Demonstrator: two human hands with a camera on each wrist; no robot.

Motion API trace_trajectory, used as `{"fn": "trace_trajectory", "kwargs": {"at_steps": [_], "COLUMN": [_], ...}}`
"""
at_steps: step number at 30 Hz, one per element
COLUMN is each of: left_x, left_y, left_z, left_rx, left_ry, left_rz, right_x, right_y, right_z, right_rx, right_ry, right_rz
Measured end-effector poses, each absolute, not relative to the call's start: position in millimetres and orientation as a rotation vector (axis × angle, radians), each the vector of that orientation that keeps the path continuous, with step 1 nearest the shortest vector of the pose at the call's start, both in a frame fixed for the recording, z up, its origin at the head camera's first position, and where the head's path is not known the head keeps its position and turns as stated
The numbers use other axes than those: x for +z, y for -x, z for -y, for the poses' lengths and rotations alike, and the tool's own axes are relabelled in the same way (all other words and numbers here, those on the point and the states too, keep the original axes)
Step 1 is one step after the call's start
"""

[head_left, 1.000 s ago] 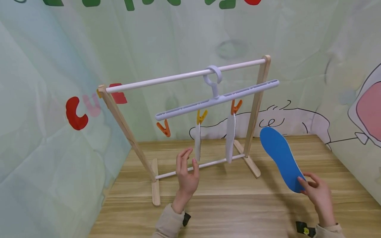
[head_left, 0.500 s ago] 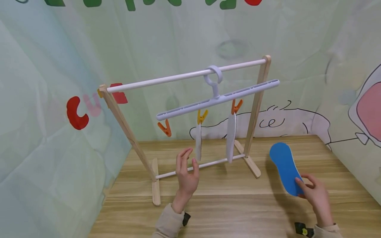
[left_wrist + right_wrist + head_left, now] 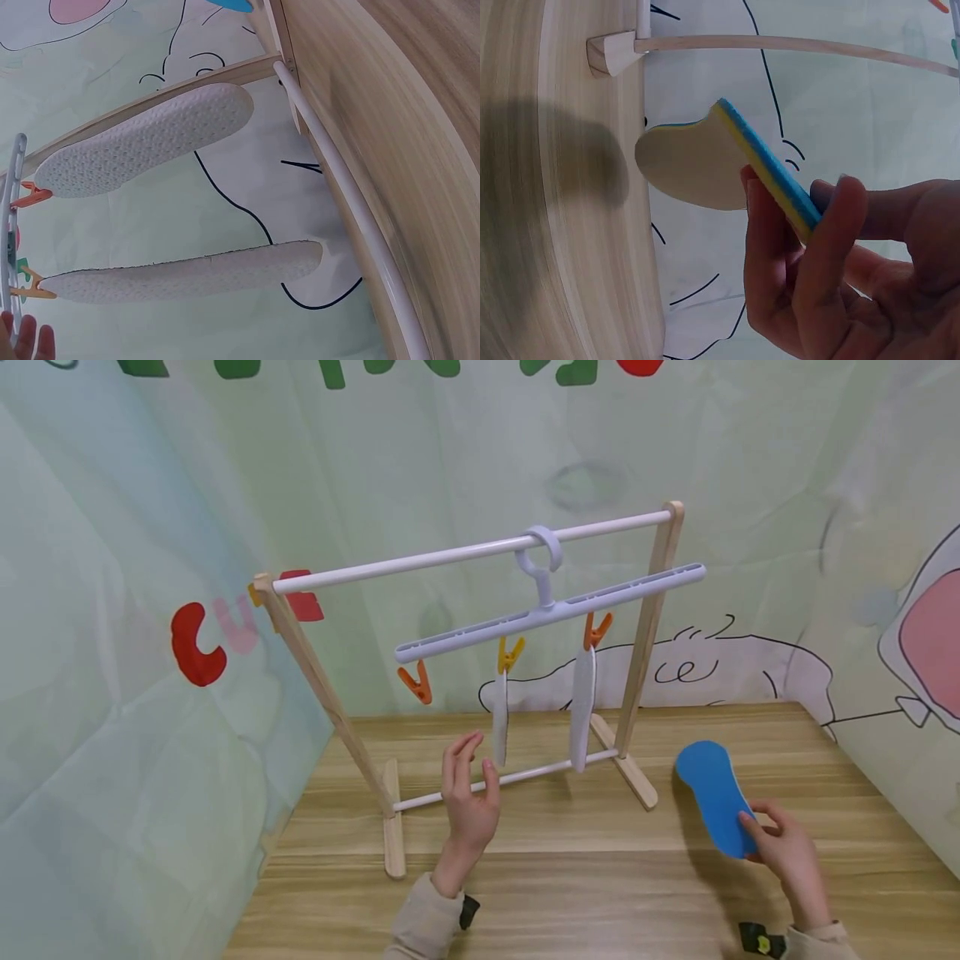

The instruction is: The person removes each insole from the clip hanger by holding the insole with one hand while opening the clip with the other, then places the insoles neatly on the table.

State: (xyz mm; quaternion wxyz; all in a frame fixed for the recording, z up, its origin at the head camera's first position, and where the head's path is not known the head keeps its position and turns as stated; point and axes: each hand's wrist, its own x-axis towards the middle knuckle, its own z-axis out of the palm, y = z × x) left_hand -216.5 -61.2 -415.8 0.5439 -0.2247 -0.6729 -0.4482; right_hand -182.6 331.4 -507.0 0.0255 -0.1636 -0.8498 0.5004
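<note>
1. R hand (image 3: 829, 289) pinches insole (image 3: 694, 169) btwn thumb & fingers.
2. Insole tilted; blue + yellow layers at edge, pale underside visible.
3. Far end overlaps edge of table (image 3: 525, 300) in view; contact unclear.
4. Dk shadow (image 3: 562, 157) on table.
5. Wood foot (image 3: 611, 55) up top, w/ post (image 3: 802, 45) joined.
6. Backdrop (image 3: 870, 120) pale, w/ blk lines.

I'm counting two orange clips (image 3: 591, 637), one yellow clip (image 3: 505, 662), two white insoles (image 3: 582, 710), one blue insole (image 3: 716, 797), one hanger (image 3: 546, 609) and one rack (image 3: 420, 560).
</note>
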Motion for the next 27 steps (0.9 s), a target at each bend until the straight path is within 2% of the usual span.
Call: {"fn": "trace_trajectory", "kwargs": {"at_steps": [6,9,27], "left_x": [-416.5,-416.2,-416.0], "left_y": [215.9,216.3,217.7], "left_z": [61.3,61.6,59.2], "left_rx": [-1.065,-1.063,-1.080], "left_ry": [0.520,0.516,0.519], "left_rz": [1.608,1.604,1.614], "right_x": [-463.0,-453.5,-454.0], "right_y": [162.4,157.9,158.8], "right_z": [-302.2,-295.3,-295.1], "right_rx": [1.541,1.546,1.582], "right_ry": [0.475,0.467,0.371], "right_rz": [2.710,2.728,2.864]}}
